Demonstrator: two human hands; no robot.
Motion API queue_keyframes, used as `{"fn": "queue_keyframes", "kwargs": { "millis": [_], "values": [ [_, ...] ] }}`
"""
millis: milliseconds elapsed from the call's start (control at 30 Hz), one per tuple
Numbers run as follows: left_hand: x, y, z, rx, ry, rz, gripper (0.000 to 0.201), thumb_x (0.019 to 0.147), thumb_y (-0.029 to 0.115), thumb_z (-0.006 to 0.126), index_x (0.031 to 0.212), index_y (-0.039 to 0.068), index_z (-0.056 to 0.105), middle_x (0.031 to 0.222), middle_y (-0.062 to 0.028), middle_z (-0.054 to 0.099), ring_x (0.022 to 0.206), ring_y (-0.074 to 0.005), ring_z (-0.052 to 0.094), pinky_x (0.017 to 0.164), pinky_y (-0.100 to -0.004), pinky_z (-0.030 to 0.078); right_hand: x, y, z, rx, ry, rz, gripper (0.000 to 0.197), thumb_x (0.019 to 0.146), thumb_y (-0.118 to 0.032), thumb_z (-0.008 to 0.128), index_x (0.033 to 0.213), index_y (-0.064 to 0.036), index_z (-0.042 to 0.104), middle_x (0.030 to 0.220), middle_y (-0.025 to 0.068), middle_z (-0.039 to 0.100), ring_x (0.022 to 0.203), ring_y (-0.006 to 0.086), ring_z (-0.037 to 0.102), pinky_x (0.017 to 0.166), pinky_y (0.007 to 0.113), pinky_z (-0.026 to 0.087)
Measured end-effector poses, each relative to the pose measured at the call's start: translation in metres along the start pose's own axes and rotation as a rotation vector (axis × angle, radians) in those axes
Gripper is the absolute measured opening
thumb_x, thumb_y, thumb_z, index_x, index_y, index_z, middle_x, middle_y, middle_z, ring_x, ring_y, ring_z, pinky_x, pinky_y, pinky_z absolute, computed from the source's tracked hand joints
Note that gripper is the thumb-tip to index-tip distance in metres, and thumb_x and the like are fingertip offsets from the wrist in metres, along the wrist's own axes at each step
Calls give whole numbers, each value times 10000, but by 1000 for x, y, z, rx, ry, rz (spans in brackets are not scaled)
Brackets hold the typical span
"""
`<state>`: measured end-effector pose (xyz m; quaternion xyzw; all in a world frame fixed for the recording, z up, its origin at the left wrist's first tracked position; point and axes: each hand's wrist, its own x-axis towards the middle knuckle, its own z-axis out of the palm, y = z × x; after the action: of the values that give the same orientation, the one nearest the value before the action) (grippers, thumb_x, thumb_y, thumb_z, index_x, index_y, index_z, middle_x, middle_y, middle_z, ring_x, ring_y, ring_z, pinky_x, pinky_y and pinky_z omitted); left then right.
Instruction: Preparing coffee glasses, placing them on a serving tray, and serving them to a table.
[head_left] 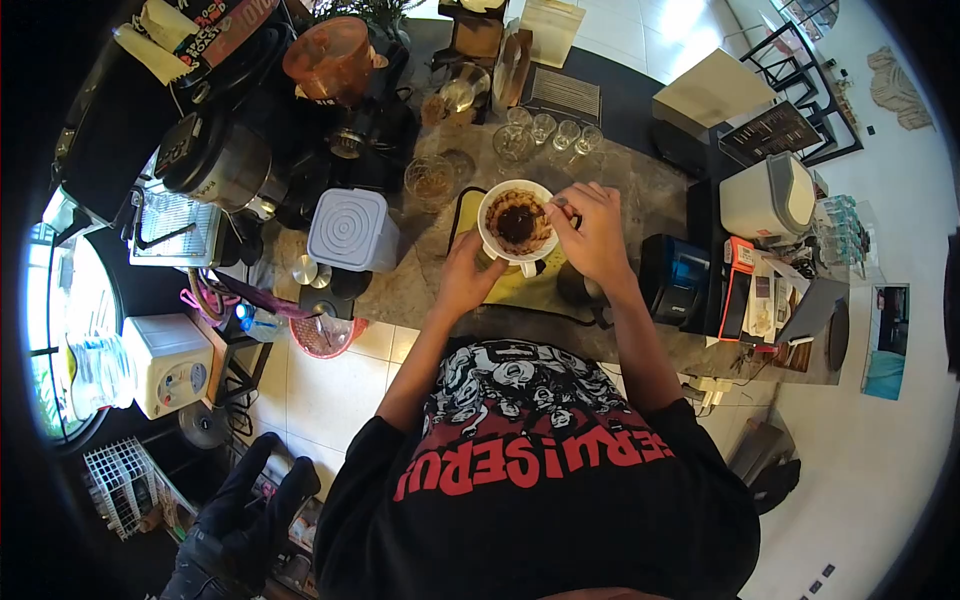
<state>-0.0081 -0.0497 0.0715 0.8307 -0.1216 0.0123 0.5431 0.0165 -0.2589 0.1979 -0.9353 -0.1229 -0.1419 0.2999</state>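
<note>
A white cup (490, 215) stands over a yellow-green mat (520, 291) with a dark border on the counter. Dark brown liquid or wet coffee lies in its bottom, and brown residue coats the inner wall. From the left, my left hand (466, 275) is curled round the cup's side, its thumb near the handle (528, 268). My right hand (592, 228) is closed in a pinch at the cup's right rim. A small bit of something metallic, perhaps a spoon handle, shows between its fingers; the rest is hidden.
Several small glasses (566, 135) stand beyond the cup, with a glass bowl (430, 178) to its left. A lidded container (350, 230), a grinder (335, 65) and an espresso machine (215, 165) occupy the left. A dark blue-black device (675, 280) sits on the right.
</note>
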Motion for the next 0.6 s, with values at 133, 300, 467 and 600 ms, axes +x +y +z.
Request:
{"fn": "queue_keyframes", "kwargs": {
  "millis": [133, 300, 467, 600],
  "values": [
    [0, -1, 2, 8, 7, 12, 518, 821, 208, 743, 1285, 42, 583, 1252, -186, 616, 1215, -363, 541, 1023, -435, 440, 12, 8, -10, 144, -102, -100, 117, 880, -180, 684, 884, -64, 687, 820, 47, 642, 833, 237, 562, 860, 369, 351],
    [-1, -2, 2, 19, 26, 17, 516, 806, 221, 757, 1265, 47, 599, 1233, -178, 626, 1208, -359, 545, 1014, -437, 447, 24, 14, -29, 152, -128, -135, 125, 895, -195, 678, 896, -71, 690, 859, 52, 662, 864, 227, 578, 878, 368, 347],
    [-1, 0, 4, 10, 41, -10, 518, 788, 227, 760, 1255, 57, 614, 1242, -172, 628, 1210, -355, 545, 1018, -437, 447, 31, 15, -45, 164, -196, -158, 128, 899, -197, 679, 906, -69, 682, 835, 43, 643, 841, 220, 572, 926, 363, 342],
    [1, 2, 3, 3, 41, 2, 529, 779, 225, 756, 1259, 55, 614, 1260, -169, 625, 1220, -354, 539, 1024, -439, 444, 35, 17, -48, 121, -207, -200, 128, 904, -199, 677, 906, -71, 679, 827, 36, 639, 812, 209, 571, 942, 361, 340]
  ]
}}
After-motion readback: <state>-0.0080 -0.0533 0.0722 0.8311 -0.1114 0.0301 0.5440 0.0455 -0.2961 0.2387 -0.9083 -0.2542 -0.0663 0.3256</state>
